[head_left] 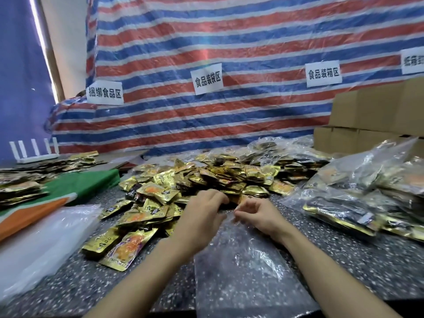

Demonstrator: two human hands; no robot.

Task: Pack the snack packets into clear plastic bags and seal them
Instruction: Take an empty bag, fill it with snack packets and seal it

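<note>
Snack packets (206, 177), gold-foil sachets with orange and dark print, lie in a loose heap across the middle of the speckled dark bench (348, 260), spilling towards its near-left part. Clear plastic bag (243, 267), empty and flat, lies on the bench between the forearms. It runs from the near edge up to the heap, with its mouth just short of the nearest packets.

Left grip (204, 216): the left hand reaches to the heap's near fringe, fingers curled on the packets there; motion blur hides whether a packet is actually grasped. Right grip (259, 216): the right hand's thumb and fingertips pinch the film at the bag's mouth.

Filled bags (358, 193), clear and stuffed with packets, are piled along the right edge. Cardboard boxes (378, 115) stand at the far-right corner. Pile of empty bags (43, 239), milky film, lies at the near-left edge, with a green and orange cloth (78, 189) beside it, farther back. Flat packet stacks (20, 187) line the left edge, and a white slotted rack (34, 150) stands at the far-left corner. Striped tarpaulin (229, 53), red, white and blue, hangs behind the far edge and bears paper labels (207, 78) printed in Chinese characters.
</note>
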